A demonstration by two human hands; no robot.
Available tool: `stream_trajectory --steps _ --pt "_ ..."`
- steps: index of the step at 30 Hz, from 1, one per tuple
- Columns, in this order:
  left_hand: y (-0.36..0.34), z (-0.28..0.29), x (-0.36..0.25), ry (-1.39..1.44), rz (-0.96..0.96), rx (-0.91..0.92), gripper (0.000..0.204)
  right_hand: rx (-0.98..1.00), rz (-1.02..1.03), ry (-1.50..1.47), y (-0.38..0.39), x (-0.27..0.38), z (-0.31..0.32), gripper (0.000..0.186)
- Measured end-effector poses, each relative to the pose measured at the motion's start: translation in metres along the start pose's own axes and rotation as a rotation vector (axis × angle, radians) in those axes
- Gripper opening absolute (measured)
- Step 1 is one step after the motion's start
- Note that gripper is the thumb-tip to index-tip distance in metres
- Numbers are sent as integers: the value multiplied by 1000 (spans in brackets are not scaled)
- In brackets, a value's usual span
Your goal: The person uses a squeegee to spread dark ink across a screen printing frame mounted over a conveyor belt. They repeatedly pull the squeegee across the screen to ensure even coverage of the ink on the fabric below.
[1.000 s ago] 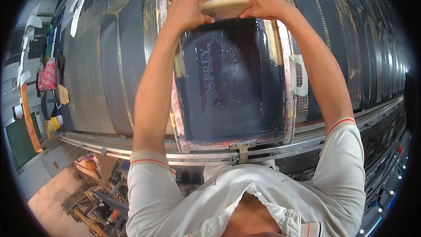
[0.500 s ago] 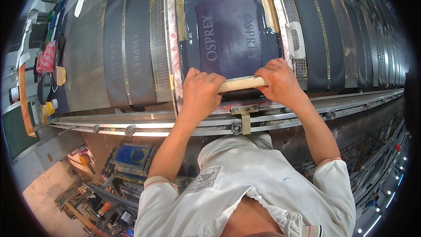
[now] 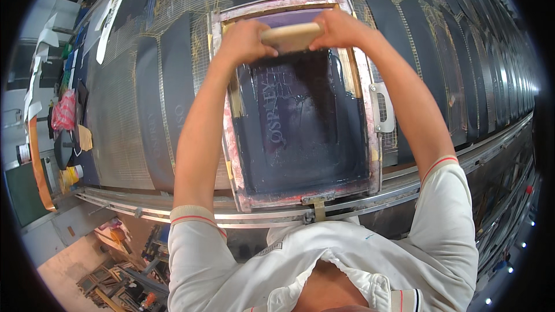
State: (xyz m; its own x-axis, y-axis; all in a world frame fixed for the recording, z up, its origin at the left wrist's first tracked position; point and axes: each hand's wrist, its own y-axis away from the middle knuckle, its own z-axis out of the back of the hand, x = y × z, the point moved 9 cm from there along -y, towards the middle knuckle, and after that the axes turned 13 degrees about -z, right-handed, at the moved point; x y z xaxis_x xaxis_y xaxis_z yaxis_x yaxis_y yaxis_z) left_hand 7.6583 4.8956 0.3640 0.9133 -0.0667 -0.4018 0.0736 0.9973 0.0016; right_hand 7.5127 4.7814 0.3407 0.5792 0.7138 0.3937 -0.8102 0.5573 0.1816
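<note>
A wooden-handled squeegee (image 3: pixel 291 38) lies crosswise near the far end of a screen-printing frame (image 3: pixel 230 153). My left hand (image 3: pixel 247 41) is closed around its left end, and my right hand (image 3: pixel 342 28) grips the right end. Both arms are stretched forward over the frame. Dark wet ink coats the screen mesh (image 3: pixel 306 150), with pale lettering showing through on its left side. The squeegee's lower edge is in shadow, so its contact with the mesh cannot be made out. Tape strips line the frame's inner edges.
A metal handle (image 3: pixel 383 108) is fixed to the frame's right side. Along the table's near edge runs a metal rail (image 3: pixel 167 214). Dark printed fabric pieces (image 3: pixel 176 81) lie left of the frame, and several more extend to the right. A pink bag (image 3: pixel 63 111) sits far left.
Both hands have pushed the squeegee from the near end of the frame to the far end. My arms are now extended, my view has shifted, and wet ink covers the mesh's near part.
</note>
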Motion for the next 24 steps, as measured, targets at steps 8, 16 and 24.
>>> stream_trajectory --steps 8,16,24 --pt "-7 -3 12 -12 23 -27 52 -37 22 -146 -6 0 1 41" --pt "105 -40 -73 5 -48 -123 31 -16 -83 -221 132 37 -34 29" --pt "241 -60 -187 -45 -138 -265 21 38 -38 -251 289 86 -68 40"
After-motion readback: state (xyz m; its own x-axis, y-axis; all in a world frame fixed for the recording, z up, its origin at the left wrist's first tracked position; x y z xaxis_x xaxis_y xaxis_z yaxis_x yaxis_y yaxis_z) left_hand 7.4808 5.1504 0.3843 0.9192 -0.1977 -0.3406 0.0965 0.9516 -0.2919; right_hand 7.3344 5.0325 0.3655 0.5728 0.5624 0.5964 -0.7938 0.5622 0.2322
